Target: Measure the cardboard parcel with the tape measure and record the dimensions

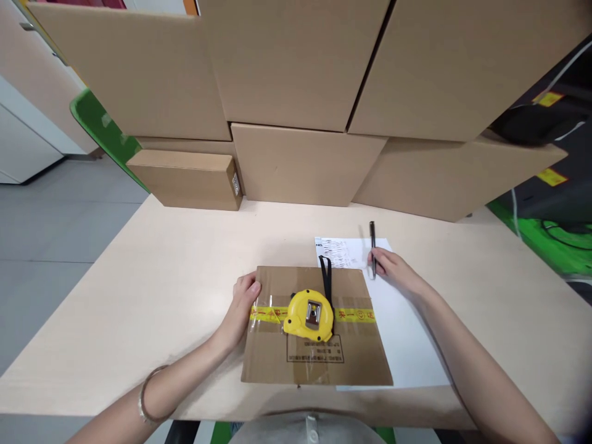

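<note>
A flat cardboard box [268, 364] sealed with yellow printed tape lies in front of me. My left hand [243, 302] holds its upper left edge, thumb at the corner and some fingers hidden behind the side. On the box rests a yellow tape measure [300, 308] with a black wrist strap [327, 280]. My right hand [391, 266] pinches a dark pen [372, 237], which stands nearly upright over a white sheet of paper [407, 345]. Handwritten lines show at the sheet's upper left. Part of the paper is covered by the box.
Large cardboard boxes [305, 166] form a wall along the table's back edge. A smaller long carton [194, 182] stands at the back left. Black equipment [555, 160] with cables sits at the right, beyond the pale table [139, 296].
</note>
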{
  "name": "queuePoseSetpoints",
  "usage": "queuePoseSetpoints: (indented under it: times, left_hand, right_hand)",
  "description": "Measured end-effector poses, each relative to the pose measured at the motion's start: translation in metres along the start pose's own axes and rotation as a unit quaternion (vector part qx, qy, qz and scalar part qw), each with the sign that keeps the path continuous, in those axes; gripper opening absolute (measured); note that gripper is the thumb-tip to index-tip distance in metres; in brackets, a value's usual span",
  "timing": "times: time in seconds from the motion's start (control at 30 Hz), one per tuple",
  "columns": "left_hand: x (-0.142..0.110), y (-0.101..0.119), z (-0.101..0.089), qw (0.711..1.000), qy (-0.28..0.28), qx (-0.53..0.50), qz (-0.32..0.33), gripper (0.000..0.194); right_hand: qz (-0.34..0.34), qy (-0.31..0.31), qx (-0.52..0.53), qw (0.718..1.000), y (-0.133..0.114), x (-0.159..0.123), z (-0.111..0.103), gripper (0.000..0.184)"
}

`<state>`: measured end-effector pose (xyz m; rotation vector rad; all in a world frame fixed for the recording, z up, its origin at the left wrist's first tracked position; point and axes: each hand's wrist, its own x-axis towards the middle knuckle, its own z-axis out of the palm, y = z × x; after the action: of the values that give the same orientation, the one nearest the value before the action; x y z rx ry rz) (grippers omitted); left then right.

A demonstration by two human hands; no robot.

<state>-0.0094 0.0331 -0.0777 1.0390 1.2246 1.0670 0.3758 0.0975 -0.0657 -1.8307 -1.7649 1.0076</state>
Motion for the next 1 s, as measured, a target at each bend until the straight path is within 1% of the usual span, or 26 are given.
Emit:
queuePoseSetpoints:
  times: [0.07, 0.13, 0.2, 0.3, 0.47, 0.57, 0.67, 0.8, 1.0]
  left_hand:
    - [0.001, -0.003, -0.002, 1.0, -0.007, 0.006, 0.004, 0.05]
    - [0.0, -0.004, -0.002, 0.999, -0.03, -0.017, 0.01, 0.053]
    - [0.0, -0.002, 0.0, 0.997, -0.058, -0.047, 0.015, 0.056]
    - [-0.001, 0.0, 0.001, 0.994, -0.083, -0.07, 0.006, 0.058]
    - [0.003, -0.006, -0.004, 0.993, -0.102, -0.065, 0.01, 0.054]
    - [0.005, -0.01, -0.007, 0.992, -0.111, -0.056, 0.014, 0.051]
    - [0.006, -0.011, -0.01, 0.993, -0.109, -0.039, 0.015, 0.05]
    - [0.006, -0.012, -0.011, 0.994, -0.106, -0.019, 0.019, 0.052]
    - [0.008, -0.011, -0.011, 0.995, -0.097, -0.007, 0.029, 0.053]
  right_hand:
    - [-0.005, 0.011, 0.071, 0.997, 0.006, 0.002, -0.002, 0.042]
    - [-0.01, 0.024, 0.125, 0.992, 0.01, 0.004, -0.001, 0.04]
    - [-0.014, 0.025, 0.161, 0.987, 0.013, 0.005, 0.001, 0.043]
    - [-0.009, 0.005, 0.187, 0.982, 0.015, 0.008, 0.005, 0.045]
    - [-0.005, -0.032, 0.192, 0.981, 0.026, 0.016, 0.01, 0.051]
    - [-0.009, -0.049, 0.184, 0.982, 0.033, 0.018, 0.012, 0.048]
    - [-0.011, -0.05, 0.174, 0.983, 0.037, 0.02, 0.012, 0.044]
    - [-0.012, -0.06, 0.169, 0.984, 0.036, 0.02, 0.012, 0.042]
    - [-0.015, -0.07, 0.163, 0.984, 0.029, 0.018, 0.012, 0.043]
